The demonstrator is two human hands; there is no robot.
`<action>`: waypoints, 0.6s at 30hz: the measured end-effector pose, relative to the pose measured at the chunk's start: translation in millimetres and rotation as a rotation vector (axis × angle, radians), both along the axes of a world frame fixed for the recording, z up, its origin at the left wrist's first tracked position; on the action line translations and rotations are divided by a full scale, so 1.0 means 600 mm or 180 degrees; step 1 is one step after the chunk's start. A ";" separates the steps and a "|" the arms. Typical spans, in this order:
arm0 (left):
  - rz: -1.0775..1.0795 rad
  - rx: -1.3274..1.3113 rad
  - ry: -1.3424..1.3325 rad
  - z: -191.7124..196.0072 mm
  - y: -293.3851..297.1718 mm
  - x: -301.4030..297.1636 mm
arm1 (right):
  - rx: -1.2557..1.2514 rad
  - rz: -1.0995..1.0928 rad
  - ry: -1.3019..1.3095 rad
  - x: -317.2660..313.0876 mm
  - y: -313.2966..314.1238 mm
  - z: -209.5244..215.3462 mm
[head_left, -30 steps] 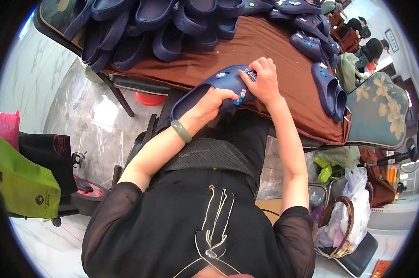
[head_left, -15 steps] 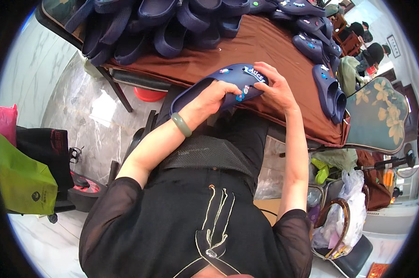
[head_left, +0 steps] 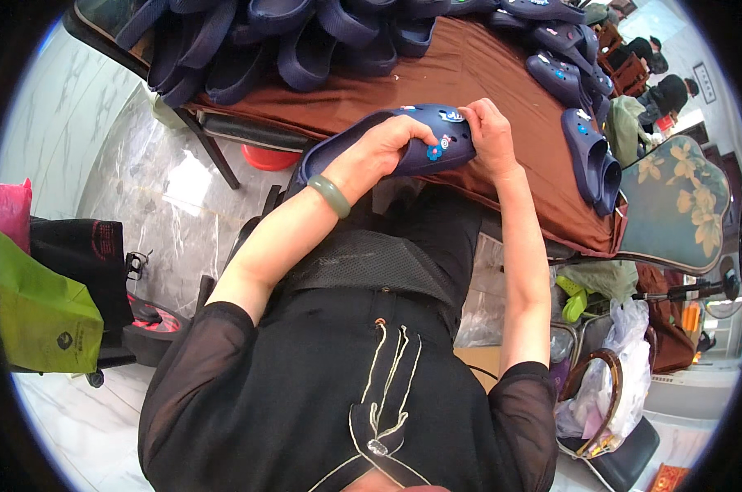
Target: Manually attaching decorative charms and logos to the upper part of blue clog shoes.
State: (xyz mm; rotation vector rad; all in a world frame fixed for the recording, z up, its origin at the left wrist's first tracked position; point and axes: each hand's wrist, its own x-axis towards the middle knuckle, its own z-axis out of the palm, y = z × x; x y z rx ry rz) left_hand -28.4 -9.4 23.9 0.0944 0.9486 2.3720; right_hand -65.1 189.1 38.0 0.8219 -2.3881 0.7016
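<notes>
A navy clog hangs over the near table edge, its toe pointing right. My left hand grips its side, thumb on top beside a blue flower charm and a small round swirl charm. A jade-green bangle circles that wrist. At the toe, my right hand is closed, thumb and fingertips pinched at the end of a pale blue-and-white shoe charm, part of which they cover. Another small charm sits toward the far side of the upper.
Plain navy clogs crowd the table's far left. Decorated clogs line its right side on the brown cloth. A flowered chair back stands at the right, a bag-filled basket below it. A green bag hangs at left.
My right hand's fingers have drawn together from a spread hold into a pinch at the toe charm. The clog has tilted slightly; my left hand still grips it.
</notes>
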 end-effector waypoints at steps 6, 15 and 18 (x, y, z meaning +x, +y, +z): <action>-0.0137 -0.0042 -0.0016 0.001 -0.007 -0.002 | -0.1010 0.0956 -0.1701 0.017 0.039 0.010; -0.0144 -0.0104 0.0163 -0.010 -0.007 -0.019 | 0.0078 0.0156 -0.0387 0.010 0.001 0.011; -0.0043 -0.0039 0.0043 -0.014 -0.003 -0.024 | -0.0243 0.0022 -0.0128 -0.003 -0.005 -0.007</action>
